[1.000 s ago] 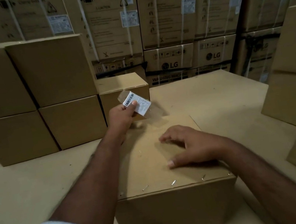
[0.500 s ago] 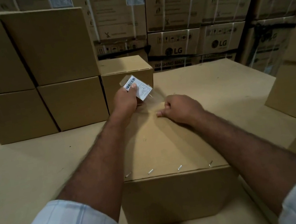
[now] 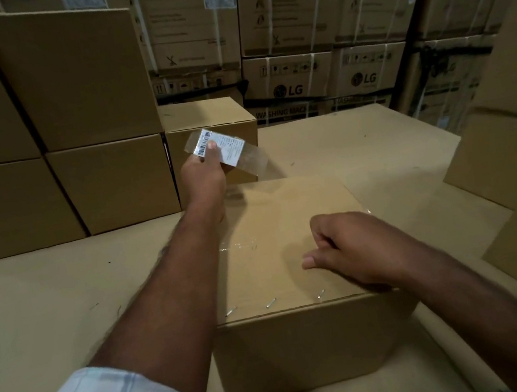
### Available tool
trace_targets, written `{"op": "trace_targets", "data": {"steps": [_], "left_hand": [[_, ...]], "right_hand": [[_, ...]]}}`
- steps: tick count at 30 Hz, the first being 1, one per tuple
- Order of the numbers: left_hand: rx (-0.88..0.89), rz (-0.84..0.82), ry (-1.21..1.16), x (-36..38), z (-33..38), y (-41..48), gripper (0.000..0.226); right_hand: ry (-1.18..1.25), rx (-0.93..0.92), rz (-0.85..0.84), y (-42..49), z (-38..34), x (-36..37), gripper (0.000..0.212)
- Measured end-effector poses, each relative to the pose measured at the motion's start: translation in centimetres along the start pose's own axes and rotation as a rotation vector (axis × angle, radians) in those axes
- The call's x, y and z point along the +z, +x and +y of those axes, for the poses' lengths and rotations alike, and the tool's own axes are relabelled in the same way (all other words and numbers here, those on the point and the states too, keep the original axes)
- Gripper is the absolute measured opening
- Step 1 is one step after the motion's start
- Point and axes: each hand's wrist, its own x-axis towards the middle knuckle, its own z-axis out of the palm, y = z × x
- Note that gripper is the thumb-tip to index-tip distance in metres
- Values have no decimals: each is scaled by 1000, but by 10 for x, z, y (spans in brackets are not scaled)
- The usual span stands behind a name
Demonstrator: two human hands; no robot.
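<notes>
Left grip (image 3: 203,177) is pinching the barcode label (image 3: 226,148) w/ its clear tape strip, thumb on top, holding it up. Just below & nearer: stapled box (image 3: 271,221), right grip (image 3: 350,249) resting on its lid, fingers curled in, holding nothing. Small box (image 3: 207,115) sitting right behind the label, all on the desk (image 3: 65,311)

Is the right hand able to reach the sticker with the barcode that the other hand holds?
Probably yes. The right hand rests on the box, and only bare box top lies between it and the barcode sticker, which the left hand pinches near the far edge.
</notes>
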Motion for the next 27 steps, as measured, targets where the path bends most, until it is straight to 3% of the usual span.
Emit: {"op": "trace_targets", "data": {"steps": [7,11,14,16,20,27], "left_hand": [[9,-51,11,2,5,-10,17],[11,-47,47,-2,9,-15,12],[-11,-14,0,-4,8,-11,17],[-14,-6,-9,-3,8,-10,20],[6,-9,-13,-2,7,-10,19],[27,-27,17,0,5,-11,17]], "right_hand": [[70,111,147,54,-7,8,43],[-81,252,230,106,-15,8,39],[-88,218,248,117,-17,16,40],[-64,157,183,110,-16,23,39],[-139,120,-79,80,-17,20,57],[-206,80,-268,-4,-35,3,63]]}}
